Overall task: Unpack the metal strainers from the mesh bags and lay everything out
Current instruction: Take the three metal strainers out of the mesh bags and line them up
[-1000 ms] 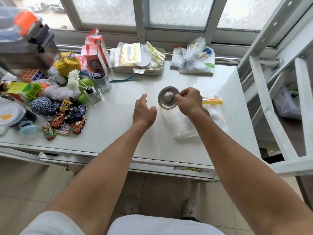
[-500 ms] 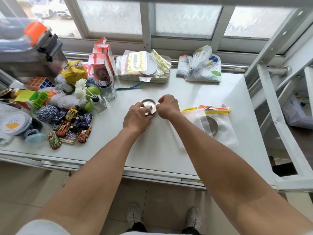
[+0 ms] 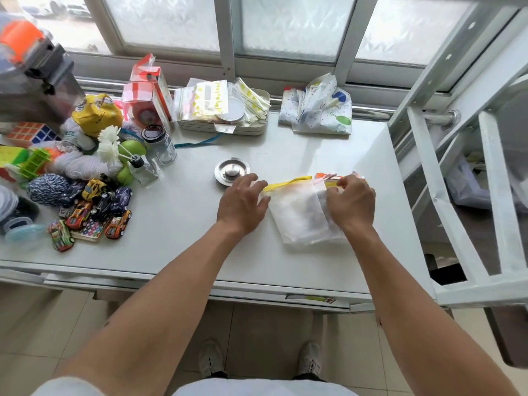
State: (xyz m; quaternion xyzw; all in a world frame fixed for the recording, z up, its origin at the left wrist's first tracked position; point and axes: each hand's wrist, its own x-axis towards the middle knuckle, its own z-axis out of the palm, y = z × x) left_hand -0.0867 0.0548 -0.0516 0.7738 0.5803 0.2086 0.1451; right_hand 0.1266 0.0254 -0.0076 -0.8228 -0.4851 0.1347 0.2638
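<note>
Shiny metal strainer [image 3: 232,172], gauzy mesh bags [image 3: 297,212]

Left hand [image 3: 243,204] splayed flat; right hand [image 3: 351,201] pinching, fingers curled.

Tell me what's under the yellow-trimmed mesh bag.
Under the yellow-trimmed mesh bag lies a second mesh bag, partly covered, on the white table. The bags' contents aren't discernible.

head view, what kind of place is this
Probably a home balcony or utility nook, not a workshop: a white table pushed against frosted windows, tiled floor, and household clutter such as toy cars and a puzzle cube.
</note>
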